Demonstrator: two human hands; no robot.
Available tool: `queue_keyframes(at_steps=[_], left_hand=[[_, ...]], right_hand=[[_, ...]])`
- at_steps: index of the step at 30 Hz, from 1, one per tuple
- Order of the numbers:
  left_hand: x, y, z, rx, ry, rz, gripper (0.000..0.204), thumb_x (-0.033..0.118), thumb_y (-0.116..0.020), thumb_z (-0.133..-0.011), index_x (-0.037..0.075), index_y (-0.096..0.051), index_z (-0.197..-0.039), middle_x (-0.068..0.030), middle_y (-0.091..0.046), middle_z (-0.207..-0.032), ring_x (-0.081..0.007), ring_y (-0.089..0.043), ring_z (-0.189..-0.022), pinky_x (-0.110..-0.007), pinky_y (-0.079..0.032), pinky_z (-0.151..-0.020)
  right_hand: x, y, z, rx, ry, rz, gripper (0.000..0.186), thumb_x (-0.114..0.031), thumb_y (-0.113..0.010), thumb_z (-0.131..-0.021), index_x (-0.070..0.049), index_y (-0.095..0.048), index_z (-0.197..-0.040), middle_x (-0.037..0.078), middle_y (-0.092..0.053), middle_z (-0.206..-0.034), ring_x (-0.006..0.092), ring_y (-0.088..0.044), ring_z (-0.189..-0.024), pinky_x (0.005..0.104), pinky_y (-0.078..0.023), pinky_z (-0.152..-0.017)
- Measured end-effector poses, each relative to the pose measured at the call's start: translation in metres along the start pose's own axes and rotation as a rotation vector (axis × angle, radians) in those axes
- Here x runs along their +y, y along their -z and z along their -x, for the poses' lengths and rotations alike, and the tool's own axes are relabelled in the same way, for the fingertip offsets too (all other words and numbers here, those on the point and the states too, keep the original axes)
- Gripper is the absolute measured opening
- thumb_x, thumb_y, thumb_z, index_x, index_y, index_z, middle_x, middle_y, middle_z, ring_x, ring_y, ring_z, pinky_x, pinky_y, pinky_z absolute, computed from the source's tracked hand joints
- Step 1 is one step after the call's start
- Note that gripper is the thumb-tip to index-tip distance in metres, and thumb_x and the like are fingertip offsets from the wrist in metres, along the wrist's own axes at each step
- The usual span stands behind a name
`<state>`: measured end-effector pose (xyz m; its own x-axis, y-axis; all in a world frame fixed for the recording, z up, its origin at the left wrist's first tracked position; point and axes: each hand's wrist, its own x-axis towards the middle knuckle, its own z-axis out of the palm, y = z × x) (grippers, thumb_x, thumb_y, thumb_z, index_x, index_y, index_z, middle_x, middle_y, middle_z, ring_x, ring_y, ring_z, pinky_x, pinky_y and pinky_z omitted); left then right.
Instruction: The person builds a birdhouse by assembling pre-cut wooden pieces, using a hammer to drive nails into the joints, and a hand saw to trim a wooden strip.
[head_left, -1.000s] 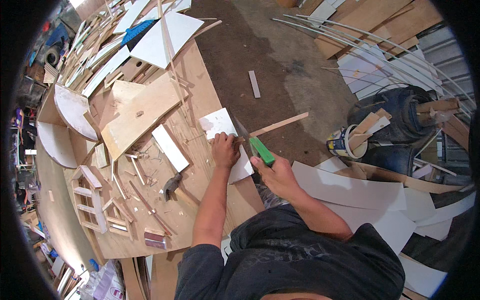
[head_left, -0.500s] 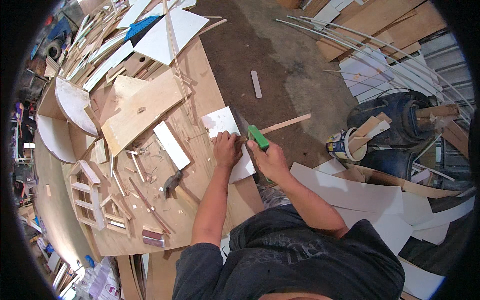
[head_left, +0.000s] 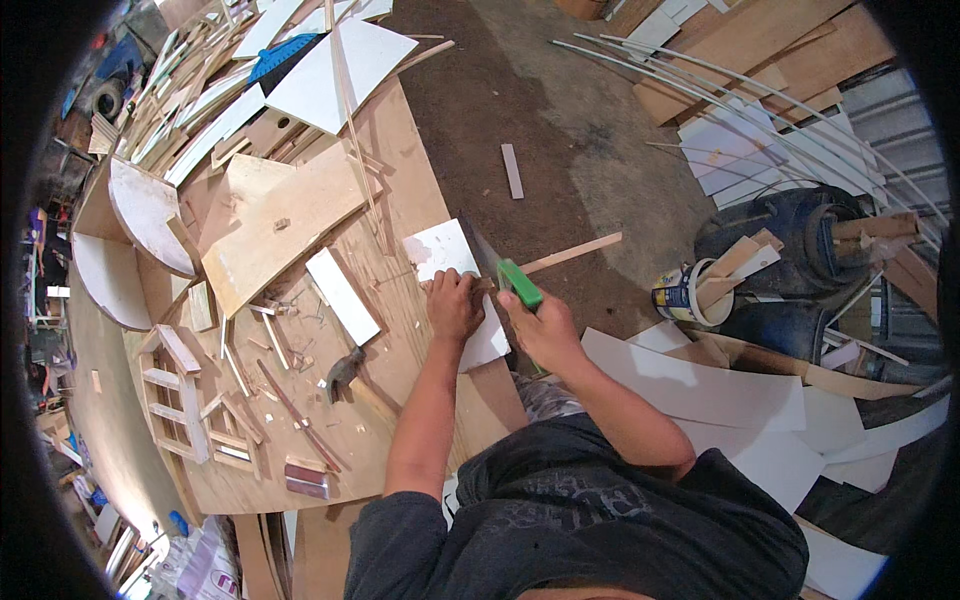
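Note:
A handsaw (head_left: 518,284) with a green handle is gripped in my right hand (head_left: 545,325). Its blade points away from me, past the right edge of a white board (head_left: 436,250) at the workbench's edge. My left hand (head_left: 456,303) presses down on this board, with curled fingers holding a thin wooden strip (head_left: 575,252) across it. The strip's far end juts out to the right beyond the saw, over the floor. Where blade meets strip is partly hidden by my hands.
On the bench lie a claw hammer (head_left: 352,380), a white-faced block (head_left: 343,297), a small wooden frame (head_left: 175,400) and nails. Offcuts heap at the far left. To the right stand a bucket of scraps (head_left: 690,292) and a dark drum (head_left: 765,235), beside white sheets (head_left: 690,380).
The saw and my right hand have shifted slightly back toward me and to the right. My left hand stays in nearly the same place on the strip.

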<state>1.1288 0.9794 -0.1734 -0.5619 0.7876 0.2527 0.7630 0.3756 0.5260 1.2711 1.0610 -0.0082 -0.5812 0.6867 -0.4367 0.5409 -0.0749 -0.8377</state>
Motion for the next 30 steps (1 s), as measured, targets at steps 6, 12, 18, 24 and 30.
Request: queue_keyframes(at_steps=[6, 12, 18, 24, 30], left_hand=[[0.006, 0.005, -0.002, -0.021, 0.001, 0.000, 0.022, 0.022, -0.080, -0.079, 0.013, -0.068, -0.096, -0.0096, -0.057, -0.095, -0.0323, -0.056, -0.098, -0.048, -0.044, -0.085], [0.005, 0.004, -0.002, -0.033, 0.004, -0.024, 0.023, 0.022, -0.080, -0.078, 0.013, -0.068, -0.096, -0.0096, -0.056, -0.095, -0.0322, -0.056, -0.098, -0.046, -0.045, -0.086], [0.000, 0.001, -0.004, -0.018, 0.001, -0.045, 0.024, 0.022, -0.080, -0.078, 0.012, -0.068, -0.096, -0.0100, -0.057, -0.096, -0.0322, -0.056, -0.099, -0.048, -0.044, -0.086], [0.005, 0.001, -0.005, -0.037, -0.009, -0.002, 0.025, 0.020, -0.080, -0.076, 0.012, -0.068, -0.096, -0.0099, -0.057, -0.097, -0.0325, -0.056, -0.099, -0.047, -0.044, -0.087], [0.001, 0.001, -0.001, 0.006, 0.012, 0.000, 0.026, 0.020, -0.081, -0.075, 0.011, -0.067, -0.095, -0.0099, -0.057, -0.097, -0.0324, -0.056, -0.099, -0.048, -0.044, -0.086]], right_hand=[[-0.021, 0.010, 0.011, -0.014, 0.040, 0.179, 0.058, -0.054, -0.066, -0.102, 0.003, -0.069, -0.109, 0.022, -0.068, -0.077, 0.0364, -0.069, -0.073, 0.0494, -0.052, -0.071], [-0.009, -0.002, -0.006, 0.069, 0.090, 0.241, 0.057, -0.054, -0.063, -0.104, 0.002, -0.070, -0.112, 0.013, -0.068, -0.074, 0.0197, -0.063, -0.064, 0.0407, -0.051, -0.064], [-0.013, 0.004, 0.031, 0.047, 0.079, 0.184, 0.047, -0.045, -0.065, -0.105, 0.001, -0.069, -0.117, 0.007, -0.066, -0.072, 0.0166, -0.062, -0.067, 0.0388, -0.051, -0.065], [0.009, -0.008, -0.011, 0.105, 0.128, 0.173, 0.055, -0.054, -0.065, -0.102, 0.000, -0.070, -0.112, 0.022, -0.069, -0.079, 0.0395, -0.069, -0.073, 0.0483, -0.053, -0.070], [-0.007, 0.002, 0.043, 0.047, -0.061, -0.031, 0.048, -0.047, -0.066, -0.104, 0.000, -0.068, -0.102, 0.012, -0.060, -0.069, 0.0196, -0.059, -0.064, 0.0419, -0.050, -0.063]])
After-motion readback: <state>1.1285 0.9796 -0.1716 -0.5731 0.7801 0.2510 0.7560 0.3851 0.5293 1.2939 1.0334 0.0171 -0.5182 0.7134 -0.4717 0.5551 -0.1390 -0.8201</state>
